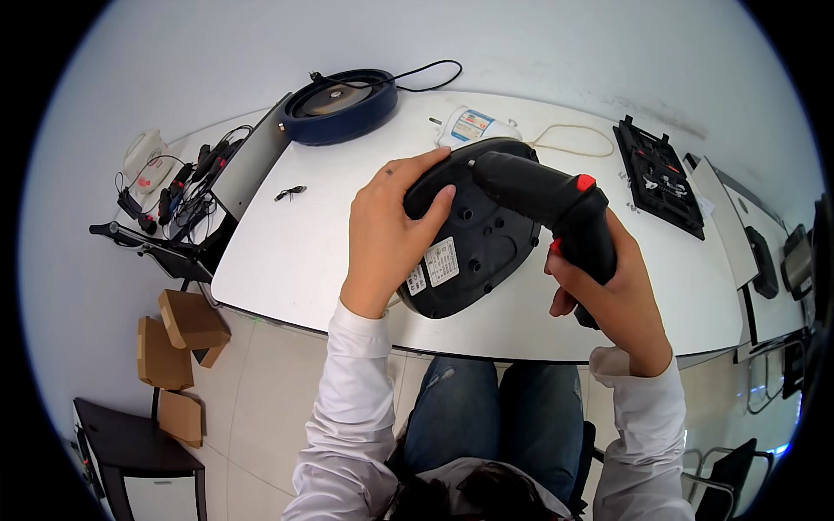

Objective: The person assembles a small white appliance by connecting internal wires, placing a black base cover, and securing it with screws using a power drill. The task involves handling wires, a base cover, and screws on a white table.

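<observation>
A black oval appliance base (473, 247) lies upside down on the white table (295, 252), with white labels on its underside. My left hand (387, 230) grips its left rim, fingers over the top edge. My right hand (608, 291) holds a black electric screwdriver (556, 208) with red buttons by its pistol handle. The tool's barrel points left and rests over the upper part of the base.
A round dark blue appliance part (339, 106) with a black cord sits at the table's far left. A white plug unit (469, 127) and a beige cord (569, 139) lie behind the base. A black tray (658, 174) is at right. Cardboard boxes (178, 343) sit on the floor at left.
</observation>
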The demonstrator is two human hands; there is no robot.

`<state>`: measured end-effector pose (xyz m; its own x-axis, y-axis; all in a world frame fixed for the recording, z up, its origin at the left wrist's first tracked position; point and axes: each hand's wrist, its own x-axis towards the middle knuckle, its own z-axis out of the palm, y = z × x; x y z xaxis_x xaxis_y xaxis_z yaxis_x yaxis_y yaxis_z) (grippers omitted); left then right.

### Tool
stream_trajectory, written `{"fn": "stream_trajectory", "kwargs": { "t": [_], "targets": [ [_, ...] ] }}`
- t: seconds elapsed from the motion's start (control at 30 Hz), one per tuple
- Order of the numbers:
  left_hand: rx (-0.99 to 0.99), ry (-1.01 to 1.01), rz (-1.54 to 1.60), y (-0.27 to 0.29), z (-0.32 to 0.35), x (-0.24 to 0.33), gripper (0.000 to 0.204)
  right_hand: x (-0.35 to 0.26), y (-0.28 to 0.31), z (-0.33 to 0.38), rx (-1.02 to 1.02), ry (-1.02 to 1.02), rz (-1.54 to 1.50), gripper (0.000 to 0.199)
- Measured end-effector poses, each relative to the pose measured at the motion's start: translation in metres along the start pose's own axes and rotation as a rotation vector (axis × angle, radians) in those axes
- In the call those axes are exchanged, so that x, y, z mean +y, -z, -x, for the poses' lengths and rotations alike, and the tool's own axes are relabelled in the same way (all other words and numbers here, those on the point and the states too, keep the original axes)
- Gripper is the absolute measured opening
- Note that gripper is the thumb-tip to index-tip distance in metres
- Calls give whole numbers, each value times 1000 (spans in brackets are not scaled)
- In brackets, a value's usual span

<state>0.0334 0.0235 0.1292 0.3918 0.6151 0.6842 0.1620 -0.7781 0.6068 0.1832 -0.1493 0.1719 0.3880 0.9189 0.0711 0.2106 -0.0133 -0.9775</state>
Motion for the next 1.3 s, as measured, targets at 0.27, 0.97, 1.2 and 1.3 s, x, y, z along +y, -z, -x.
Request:
{"fn": "stream_trajectory", "kwargs": {
  "t": [0.27,0.97,1.2,1.3],
  "targets": [
    [18,-31,-5,-1,1,-1,35,2,3,-1,-8,13,8,37],
    [1,-1,2,0,1,-1,35,6,1,-2,-3,13,12,41],
    [-3,-3,14,1,1,0,35,6,1,-2,2,11,17,42],
    [-1,-8,7,1,0,-1,35,6,0,-2,1,14,14,42]
  ]
}}
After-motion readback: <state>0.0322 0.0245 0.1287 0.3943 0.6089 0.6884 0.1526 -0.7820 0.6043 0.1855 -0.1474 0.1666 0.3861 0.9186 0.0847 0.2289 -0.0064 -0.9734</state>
